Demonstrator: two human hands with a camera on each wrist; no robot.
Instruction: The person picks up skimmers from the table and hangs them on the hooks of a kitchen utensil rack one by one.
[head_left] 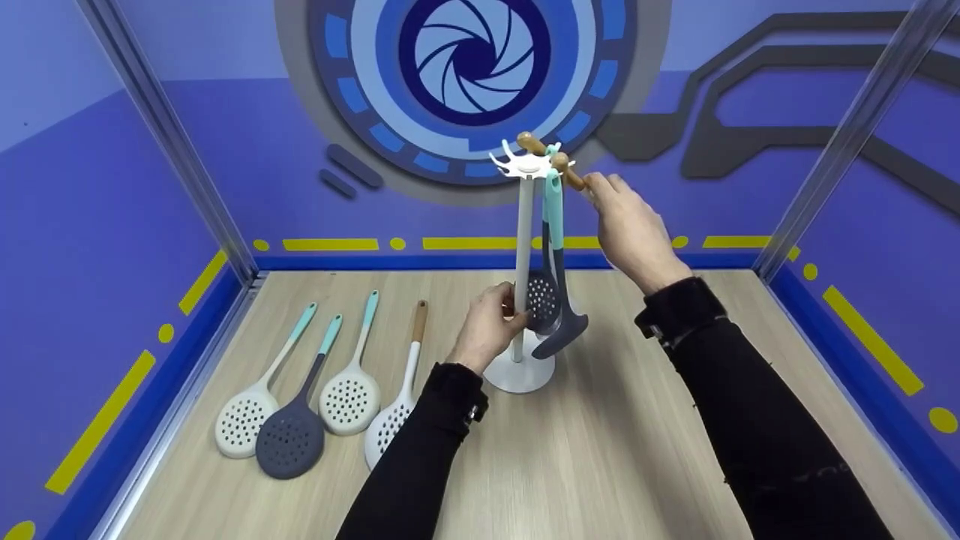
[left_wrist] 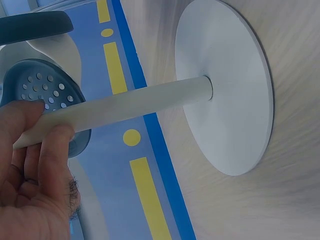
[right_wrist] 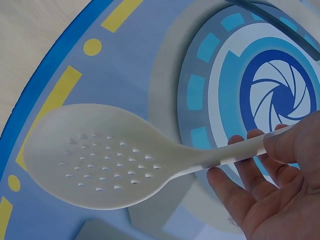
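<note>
My left hand point(head_left: 487, 326) grips the white post point(left_wrist: 120, 107) of a utensil stand low down, above its round base point(left_wrist: 227, 90). My right hand point(head_left: 634, 229), beside the stand's hooked top point(head_left: 529, 166), holds a pale slotted spoon point(right_wrist: 100, 155) by its handle, with fingers and thumb around the shaft. The head view hides its bowl; a wooden handle point(head_left: 574, 178) shows between the hand and the hooks. A dark ladle point(head_left: 561, 341) with a turquoise handle and a dark perforated skimmer point(head_left: 541, 296) hang from the stand.
To the left, several skimmers lie on the wood-patterned table point(head_left: 600, 465): a cream one point(head_left: 246, 421), a dark grey one point(head_left: 290, 441), another cream one point(head_left: 349, 401) and a white one point(head_left: 390, 424) partly behind my left sleeve. Blue panels point(head_left: 450, 217) enclose the table.
</note>
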